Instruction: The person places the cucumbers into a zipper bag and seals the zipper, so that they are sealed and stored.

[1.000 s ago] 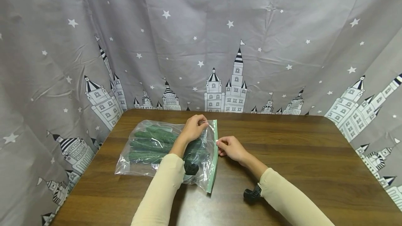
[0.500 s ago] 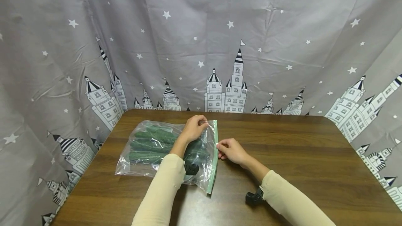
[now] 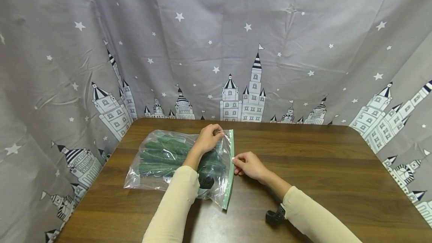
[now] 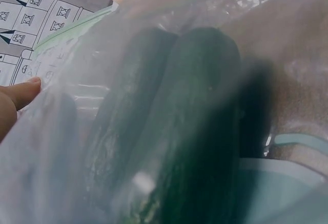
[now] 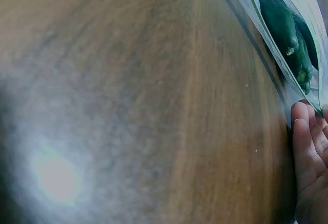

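A clear zip bag (image 3: pixel 133 180) lies flat on the table, with several dark green cucumbers (image 3: pixel 164 155) inside. Its green zip strip (image 3: pixel 228 187) runs along the right side. My left hand (image 3: pixel 206 138) reaches across the bag and pinches its far edge, close to the strip's far end. On the strip, my right hand (image 3: pixel 250 165) pinches a small white slider (image 3: pixel 233 159) between thumb and finger. The right wrist view shows cucumber ends (image 5: pixel 302 75) behind the bag's parted mouth, nearer than the right fingers (image 5: pixel 302 131).
The brown wooden table (image 3: pixel 324 168) extends to the right of the bag. A grey curtain (image 3: pixel 290 48) with stars and castles hangs behind it. Black wrist devices (image 3: pixel 275 216) sit below both sleeves.
My right hand has slid the white slider a short way along the strip toward the near edge. My left hand keeps its place on the bag.
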Demonstrator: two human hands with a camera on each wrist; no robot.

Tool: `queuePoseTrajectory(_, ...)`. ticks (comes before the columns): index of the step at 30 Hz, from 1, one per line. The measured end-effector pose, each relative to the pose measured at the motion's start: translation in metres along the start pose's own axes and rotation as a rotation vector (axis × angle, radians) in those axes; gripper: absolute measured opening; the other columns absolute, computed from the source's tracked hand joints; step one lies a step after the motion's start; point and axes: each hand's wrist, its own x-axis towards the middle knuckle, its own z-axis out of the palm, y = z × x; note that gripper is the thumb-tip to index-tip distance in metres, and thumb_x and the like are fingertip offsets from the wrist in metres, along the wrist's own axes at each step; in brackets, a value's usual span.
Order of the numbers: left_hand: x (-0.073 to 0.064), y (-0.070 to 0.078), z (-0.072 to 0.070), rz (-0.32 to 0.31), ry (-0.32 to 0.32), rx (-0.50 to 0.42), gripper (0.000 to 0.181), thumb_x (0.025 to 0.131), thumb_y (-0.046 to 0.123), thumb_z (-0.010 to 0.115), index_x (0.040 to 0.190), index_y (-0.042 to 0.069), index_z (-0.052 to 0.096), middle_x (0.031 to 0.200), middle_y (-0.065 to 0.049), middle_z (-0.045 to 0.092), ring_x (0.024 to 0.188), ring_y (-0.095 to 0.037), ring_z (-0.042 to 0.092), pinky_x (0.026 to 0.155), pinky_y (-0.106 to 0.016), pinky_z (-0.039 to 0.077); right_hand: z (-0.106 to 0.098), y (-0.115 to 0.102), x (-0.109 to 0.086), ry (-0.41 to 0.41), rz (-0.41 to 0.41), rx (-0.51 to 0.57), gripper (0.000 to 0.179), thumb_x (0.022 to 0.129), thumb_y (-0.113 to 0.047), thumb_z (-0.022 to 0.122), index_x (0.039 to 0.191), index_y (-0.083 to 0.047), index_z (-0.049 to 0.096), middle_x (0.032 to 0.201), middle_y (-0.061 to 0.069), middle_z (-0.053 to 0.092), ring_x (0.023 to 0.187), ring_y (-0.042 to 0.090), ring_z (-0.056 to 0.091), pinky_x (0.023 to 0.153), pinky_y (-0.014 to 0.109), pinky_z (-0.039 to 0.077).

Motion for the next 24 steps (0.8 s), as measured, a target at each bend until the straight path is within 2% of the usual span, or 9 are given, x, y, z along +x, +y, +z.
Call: queuePoseTrajectory(24, 0.000, -0.001, 0.000, -0.012, 0.004, -0.001, 0.006, 0.098, 0.012, 0.071, 0.095, 0.007, 0.071, 0.087, -0.005, 0.056, 0.080, -0.021, 0.052, 0.072, -0.037, 0.043, 0.007, 0.001, -0.015, -0.039, -0.014, -0.047, 0.021, 0.104, -0.008, 0.059, 0.095, 0.004, 0.074, 0.073, 0.004, 0.069, 0.065, 0.013, 0.067, 0.061, 0.027, 0.057)
